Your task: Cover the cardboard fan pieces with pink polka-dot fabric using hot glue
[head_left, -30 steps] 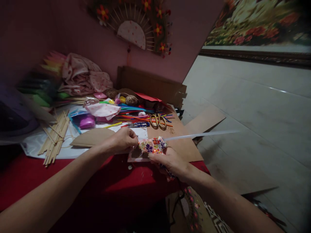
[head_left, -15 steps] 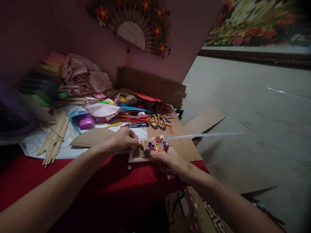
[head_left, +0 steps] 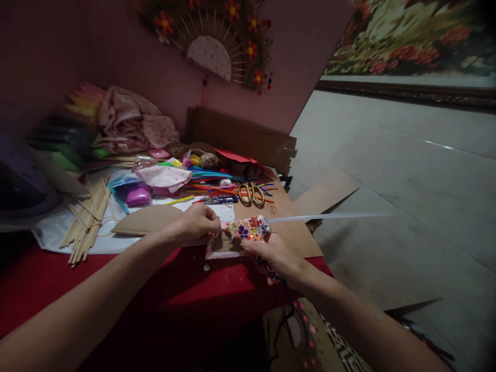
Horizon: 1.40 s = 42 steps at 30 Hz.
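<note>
My right hand [head_left: 277, 256] is wrapped round the grip of a flower-patterned hot glue gun [head_left: 248, 230]. A long translucent glue stick [head_left: 329, 217] juts out of its back end to the right, and a dark cord hangs below. The gun's nozzle points left, close to the fingertips of my left hand [head_left: 199, 222]. Those fingers are closed in a pinch at the upper left edge of a cardboard piece with a pale fabric border [head_left: 222, 254], lying at the table's front edge. What exactly they pinch is too small to make out.
Gold-handled scissors [head_left: 251, 195] and colourful pipe cleaners [head_left: 217, 178] lie behind my hands. To the left are a cut cardboard shape [head_left: 145, 219] and wooden sticks [head_left: 87, 222]. Crumpled spotted fabric [head_left: 134, 121] is heaped at the back. A red cloth [head_left: 166, 279] covers the front edge.
The glue gun has shifted slightly to the right, its nozzle a little farther from my left fingers. My left hand stays in its place.
</note>
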### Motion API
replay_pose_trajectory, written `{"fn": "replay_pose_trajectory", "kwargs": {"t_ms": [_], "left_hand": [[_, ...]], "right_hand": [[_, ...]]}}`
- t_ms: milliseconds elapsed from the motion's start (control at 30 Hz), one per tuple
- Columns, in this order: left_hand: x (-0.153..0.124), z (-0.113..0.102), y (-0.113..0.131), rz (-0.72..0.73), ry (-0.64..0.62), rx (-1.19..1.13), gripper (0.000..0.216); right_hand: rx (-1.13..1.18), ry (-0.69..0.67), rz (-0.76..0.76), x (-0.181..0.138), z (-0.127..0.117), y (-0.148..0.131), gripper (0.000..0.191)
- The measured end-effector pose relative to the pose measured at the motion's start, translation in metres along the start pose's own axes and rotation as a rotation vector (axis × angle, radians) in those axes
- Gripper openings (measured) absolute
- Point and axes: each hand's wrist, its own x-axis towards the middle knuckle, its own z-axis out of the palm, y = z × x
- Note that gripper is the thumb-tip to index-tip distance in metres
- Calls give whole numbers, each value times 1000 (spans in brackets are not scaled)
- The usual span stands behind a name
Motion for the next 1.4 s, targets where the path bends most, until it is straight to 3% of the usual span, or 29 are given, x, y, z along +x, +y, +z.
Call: {"fn": "replay_pose_trajectory", "kwargs": {"t_ms": [500, 1400], "left_hand": [[-1, 0, 2, -17, 47, -30, 10], [4, -2, -3, 4, 96, 2, 8]], "right_hand": [[74, -34, -46, -2, 1, 0, 27], [-15, -65, -22, 0, 2, -1, 28]]}}
